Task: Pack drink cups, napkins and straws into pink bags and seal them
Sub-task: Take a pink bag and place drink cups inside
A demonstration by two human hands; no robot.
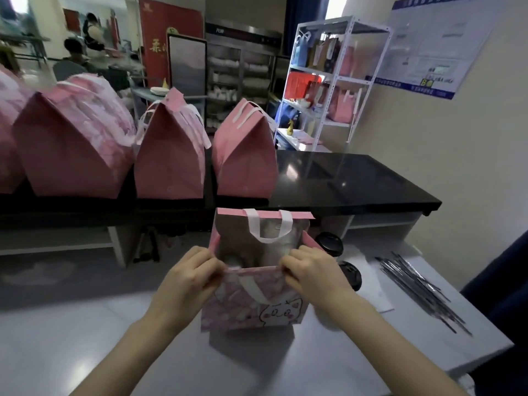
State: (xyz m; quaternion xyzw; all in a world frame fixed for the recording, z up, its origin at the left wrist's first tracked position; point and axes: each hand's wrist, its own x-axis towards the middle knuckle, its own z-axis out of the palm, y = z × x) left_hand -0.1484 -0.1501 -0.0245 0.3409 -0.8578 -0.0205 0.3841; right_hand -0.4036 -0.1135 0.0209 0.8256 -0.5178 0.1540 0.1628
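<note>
An open pink bag (245,307) with a cartoon cat face and white handles stands on the white table (85,338) in front of me. My left hand (188,278) pinches the left end of its near top edge. At the right end of that edge my right hand (311,272) pinches it too. Inside, a silvery lining shows and something pale sits low; I cannot tell what it is. Two dark-lidded drink cups (331,244) stand just right of the bag. A pile of wrapped straws (423,290) lies further right, with white napkins (371,284) beside them.
Several closed pink bags (171,155) stand in a row on the black counter (357,181) behind the table. A white metal shelf (328,81) with bags stands at the back right. People sit far back left. A wall runs along the right.
</note>
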